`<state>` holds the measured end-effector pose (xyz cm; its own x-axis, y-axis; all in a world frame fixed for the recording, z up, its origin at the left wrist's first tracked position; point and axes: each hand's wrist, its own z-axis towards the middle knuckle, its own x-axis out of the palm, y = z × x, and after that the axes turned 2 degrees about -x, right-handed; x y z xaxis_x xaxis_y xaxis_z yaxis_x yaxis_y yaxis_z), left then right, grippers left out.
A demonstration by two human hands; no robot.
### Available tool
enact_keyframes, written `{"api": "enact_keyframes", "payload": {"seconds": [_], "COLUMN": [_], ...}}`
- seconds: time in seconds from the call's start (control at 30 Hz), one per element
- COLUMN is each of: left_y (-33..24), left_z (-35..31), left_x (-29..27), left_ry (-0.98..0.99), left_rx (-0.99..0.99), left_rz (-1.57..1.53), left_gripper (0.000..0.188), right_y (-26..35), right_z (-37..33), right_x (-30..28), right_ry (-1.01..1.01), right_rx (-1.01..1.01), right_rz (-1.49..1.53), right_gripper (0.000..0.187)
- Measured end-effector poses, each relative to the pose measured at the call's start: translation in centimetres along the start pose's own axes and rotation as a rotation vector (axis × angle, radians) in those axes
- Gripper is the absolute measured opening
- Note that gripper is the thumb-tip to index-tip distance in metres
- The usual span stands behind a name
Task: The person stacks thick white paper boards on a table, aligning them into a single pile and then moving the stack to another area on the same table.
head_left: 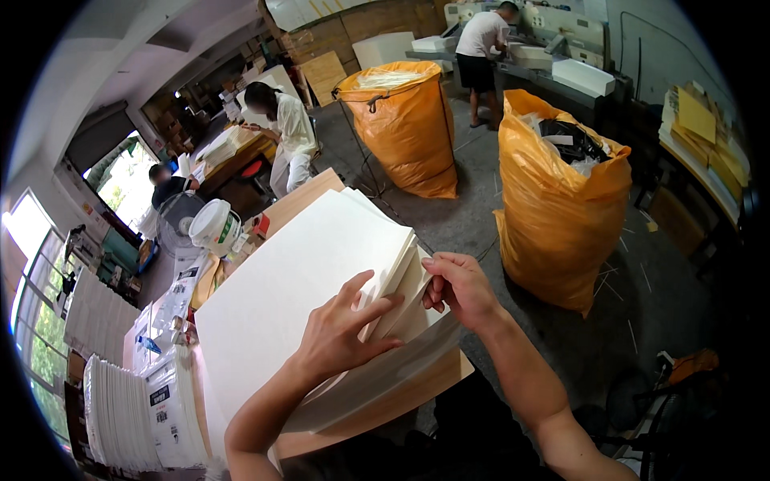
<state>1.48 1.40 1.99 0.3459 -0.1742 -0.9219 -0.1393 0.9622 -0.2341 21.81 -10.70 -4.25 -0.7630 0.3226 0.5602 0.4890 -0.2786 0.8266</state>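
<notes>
In front of me lies a thick stack of large white paper sheets (297, 248). Its near right corner is lifted and fanned into several layers. My left hand (341, 325) rests on the near side of the stack with its fingers spread, the fingertips against the raised layers. At the lifted corner, my right hand (461, 290) is closed in a pinch on the edge of the sheets, thumb on top and fingers curled. More white sheets hang below the corner, over the wooden tabletop (425, 393).
Two full orange sacks (417, 132) (561, 208) stand on the floor ahead and to the right. A white bucket (215, 227) sits beyond the stack's left side. Bundled paper (120, 413) lies at the left. Three people (293, 132) are farther off, one beside a machine (553, 80).
</notes>
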Motion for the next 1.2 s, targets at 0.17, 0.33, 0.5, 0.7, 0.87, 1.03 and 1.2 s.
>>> {"api": "enact_keyframes", "payload": {"seconds": [0.17, 0.33, 0.5, 0.7, 0.87, 1.03, 1.2], "left_y": [0.5, 0.4, 1.3, 0.0, 0.3, 0.8, 0.4], "left_z": [0.1, 0.1, -0.1, 0.1, 0.3, 0.1, 0.1], "left_x": [-0.2, -0.5, 0.1, 0.1, -0.4, -0.3, -0.4], "left_ry": [0.005, 0.028, 0.043, -0.010, -0.001, 0.008, 0.022], "left_rx": [0.029, -0.013, 0.037, 0.005, 0.022, 0.032, 0.043], "left_rz": [-0.039, -0.023, 0.056, 0.014, -0.015, -0.007, -0.005], "left_gripper": [0.053, 0.043, 0.045, 0.057, 0.056, 0.053, 0.054], "right_y": [-0.1, -0.1, 0.0, -0.3, -0.9, -0.9, -0.2], "right_z": [-0.2, -0.8, 0.0, 0.1, -0.3, -0.7, -0.7], "right_x": [-0.3, 0.4, 0.2, 0.0, -0.6, -0.7, -1.8], "right_ry": [0.002, -0.094, -0.024, -0.007, 0.021, 0.009, 0.079], "right_rx": [-0.011, -0.153, -0.032, -0.020, -0.071, -0.205, -0.060], "right_rz": [0.008, -0.495, -0.062, 0.019, 0.104, -0.463, -0.133], "right_gripper": [0.037, 0.038, 0.037, 0.037, 0.040, 0.039, 0.035]}}
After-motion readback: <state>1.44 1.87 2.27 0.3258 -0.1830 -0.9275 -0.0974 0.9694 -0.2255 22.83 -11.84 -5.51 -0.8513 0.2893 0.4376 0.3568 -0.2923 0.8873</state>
